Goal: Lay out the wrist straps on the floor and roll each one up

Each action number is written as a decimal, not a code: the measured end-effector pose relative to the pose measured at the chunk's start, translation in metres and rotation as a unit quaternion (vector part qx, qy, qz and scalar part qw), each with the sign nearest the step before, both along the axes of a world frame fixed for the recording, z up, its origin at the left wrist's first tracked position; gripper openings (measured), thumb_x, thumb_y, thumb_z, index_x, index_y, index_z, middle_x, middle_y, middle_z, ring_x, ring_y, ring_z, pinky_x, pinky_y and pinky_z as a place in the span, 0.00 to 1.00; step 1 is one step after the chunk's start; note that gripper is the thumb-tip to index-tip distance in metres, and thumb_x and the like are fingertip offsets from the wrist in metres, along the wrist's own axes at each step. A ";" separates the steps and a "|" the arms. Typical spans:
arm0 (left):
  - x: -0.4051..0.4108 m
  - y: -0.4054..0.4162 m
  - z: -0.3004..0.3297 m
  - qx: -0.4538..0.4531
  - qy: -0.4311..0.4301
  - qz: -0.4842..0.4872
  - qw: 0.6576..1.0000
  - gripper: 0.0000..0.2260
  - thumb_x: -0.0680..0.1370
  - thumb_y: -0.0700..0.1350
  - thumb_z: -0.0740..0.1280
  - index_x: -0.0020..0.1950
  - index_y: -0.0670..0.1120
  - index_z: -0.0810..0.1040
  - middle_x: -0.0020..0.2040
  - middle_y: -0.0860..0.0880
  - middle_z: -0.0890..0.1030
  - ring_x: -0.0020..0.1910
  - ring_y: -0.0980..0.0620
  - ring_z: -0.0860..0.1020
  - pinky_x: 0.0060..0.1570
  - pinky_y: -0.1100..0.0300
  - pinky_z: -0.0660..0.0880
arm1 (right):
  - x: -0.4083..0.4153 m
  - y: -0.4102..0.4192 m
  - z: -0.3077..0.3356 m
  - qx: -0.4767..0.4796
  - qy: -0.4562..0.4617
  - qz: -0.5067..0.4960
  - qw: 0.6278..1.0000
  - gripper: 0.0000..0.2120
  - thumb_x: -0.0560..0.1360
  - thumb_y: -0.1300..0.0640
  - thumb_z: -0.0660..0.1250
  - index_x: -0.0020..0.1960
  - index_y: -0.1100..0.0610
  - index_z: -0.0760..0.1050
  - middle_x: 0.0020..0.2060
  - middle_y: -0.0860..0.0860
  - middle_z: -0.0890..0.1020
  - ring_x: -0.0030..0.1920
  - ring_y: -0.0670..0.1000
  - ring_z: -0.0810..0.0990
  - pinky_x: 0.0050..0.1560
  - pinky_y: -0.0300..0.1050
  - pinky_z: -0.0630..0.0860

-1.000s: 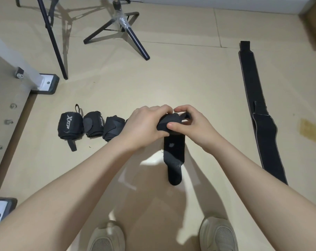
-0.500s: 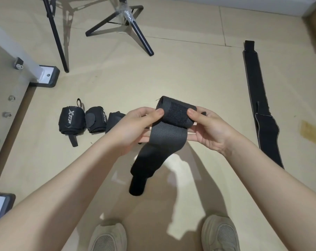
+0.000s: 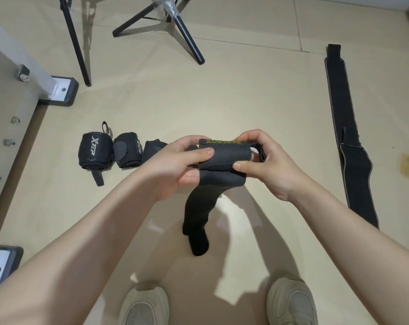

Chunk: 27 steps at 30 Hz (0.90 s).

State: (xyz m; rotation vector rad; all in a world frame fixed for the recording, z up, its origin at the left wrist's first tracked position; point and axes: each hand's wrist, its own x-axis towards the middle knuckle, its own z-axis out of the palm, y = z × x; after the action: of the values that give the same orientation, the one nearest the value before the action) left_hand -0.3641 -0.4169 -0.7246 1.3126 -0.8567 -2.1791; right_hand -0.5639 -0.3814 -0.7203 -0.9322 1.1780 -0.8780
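Tan floor (image 3: 245,95). White frame (image 3: 18,73) along its left edge, black stand legs (image 3: 175,22) at the far edge. Long flat strap (image 3: 346,137) near the right edge. Both shoes (image 3: 290,301) at the near edge. Left hand (image 3: 175,165) and right hand (image 3: 266,160) pinch a half-rolled strap (image 3: 222,165) above mid-floor, tail hanging down. Three rolled straps (image 3: 119,151) in a row left of it, the nearest partly hidden by the left hand.

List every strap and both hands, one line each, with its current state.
Strap in hand: partly rolled, tail hanging down toward the floor.
Left hand: grips the roll's left side.
Right hand: pinches the roll's right side.
Xtep strap: rolled up, on the floor.
Second strap: rolled up, beside it.
Third strap: rolled, partly hidden by the left hand.
Long strap: laid out flat, unrolled.
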 end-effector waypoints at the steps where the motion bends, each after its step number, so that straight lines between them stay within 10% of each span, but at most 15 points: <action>1: 0.000 0.000 -0.001 -0.004 0.009 0.008 1.000 0.14 0.70 0.39 0.73 0.54 0.50 0.79 0.50 0.42 0.75 0.48 0.38 0.66 0.52 0.45 0.66 | 0.000 0.001 -0.003 0.027 -0.027 -0.009 0.999 0.21 0.69 0.72 0.70 0.54 0.54 0.70 0.48 0.50 0.75 0.39 0.43 0.80 0.43 0.41 0.80; 3: -0.001 0.001 -0.002 -0.031 0.015 0.012 0.999 0.14 0.71 0.36 0.71 0.53 0.50 0.78 0.47 0.41 0.77 0.47 0.40 0.63 0.45 0.48 0.54 | 0.000 0.000 -0.011 0.109 -0.101 -0.034 0.988 0.28 0.62 0.60 0.78 0.58 0.53 0.70 0.49 0.51 0.79 0.44 0.48 0.82 0.47 0.47 0.81; 5: -0.005 0.003 -0.002 -0.065 0.002 0.000 0.998 0.19 0.68 0.35 0.72 0.55 0.51 0.77 0.48 0.45 0.81 0.47 0.42 0.71 0.48 0.44 0.68 | -0.001 -0.001 -0.012 0.153 -0.130 -0.027 0.979 0.32 0.60 0.53 0.80 0.60 0.58 0.72 0.49 0.54 0.82 0.47 0.53 0.83 0.48 0.49 0.81; 12: 0.000 0.004 -0.008 -0.137 -0.032 -0.024 0.990 0.26 0.65 0.37 0.72 0.61 0.51 0.73 0.53 0.52 0.83 0.48 0.50 0.81 0.54 0.51 0.73 | 0.002 -0.004 -0.007 0.161 -0.081 0.008 0.984 0.17 0.67 0.57 0.69 0.55 0.57 0.73 0.45 0.52 0.83 0.44 0.52 0.84 0.41 0.49 0.82; 21: 0.001 0.004 -0.015 -0.051 -0.042 -0.119 0.991 0.16 0.77 0.41 0.67 0.64 0.49 0.73 0.52 0.46 0.84 0.48 0.49 0.82 0.55 0.50 0.77 | 0.000 -0.004 -0.007 0.117 -0.077 -0.033 0.990 0.16 0.69 0.68 0.67 0.53 0.54 0.71 0.47 0.51 0.77 0.40 0.49 0.82 0.41 0.46 0.80; 27: 0.001 0.005 -0.012 -0.034 0.010 -0.082 0.996 0.18 0.75 0.40 0.69 0.64 0.47 0.73 0.47 0.50 0.84 0.43 0.52 0.83 0.48 0.54 0.79 | 0.006 -0.003 -0.007 -0.013 0.088 -0.011 0.996 0.22 0.68 0.75 0.70 0.50 0.50 0.71 0.49 0.47 0.77 0.40 0.47 0.79 0.39 0.42 0.78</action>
State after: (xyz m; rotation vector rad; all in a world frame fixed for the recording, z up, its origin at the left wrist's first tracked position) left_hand -0.3631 -0.4115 -0.7368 1.2239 -1.0538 -2.2620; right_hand -0.5578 -0.3847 -0.7268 -1.0354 1.3328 -0.8433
